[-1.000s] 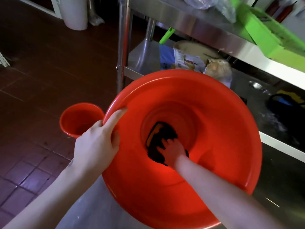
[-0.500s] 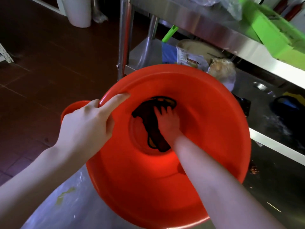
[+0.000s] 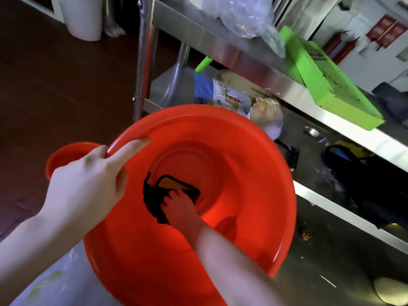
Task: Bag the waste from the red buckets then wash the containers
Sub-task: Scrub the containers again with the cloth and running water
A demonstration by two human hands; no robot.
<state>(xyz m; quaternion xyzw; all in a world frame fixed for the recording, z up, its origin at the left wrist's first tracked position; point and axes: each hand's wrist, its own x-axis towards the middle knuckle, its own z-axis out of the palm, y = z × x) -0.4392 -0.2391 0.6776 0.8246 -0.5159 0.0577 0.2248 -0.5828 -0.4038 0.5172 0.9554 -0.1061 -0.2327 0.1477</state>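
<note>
A large red bucket point(image 3: 254, 184) fills the middle of the view, tilted toward me. My left hand point(image 3: 86, 188) grips its left rim, thumb over the edge. My right hand point(image 3: 178, 208) reaches deep inside and presses a dark scrubbing pad with a yellow-orange face point(image 3: 154, 195) against the lower left of the bucket's bottom. A smaller red bucket point(image 3: 66, 153) stands on the floor behind my left hand, mostly hidden.
A steel table point(image 3: 276, 82) with a lower shelf runs from the top middle to the right, carrying green cutting boards point(image 3: 326, 85), clear plastic bags point(image 3: 238, 14) and packets. A white bin point(image 3: 84, 18) stands top left on brown tile floor. A steel surface point(image 3: 331, 261) lies below.
My right hand has slid the pad from the upper part of the bucket's bottom down to its lower left. The left hand keeps its grip on the rim.
</note>
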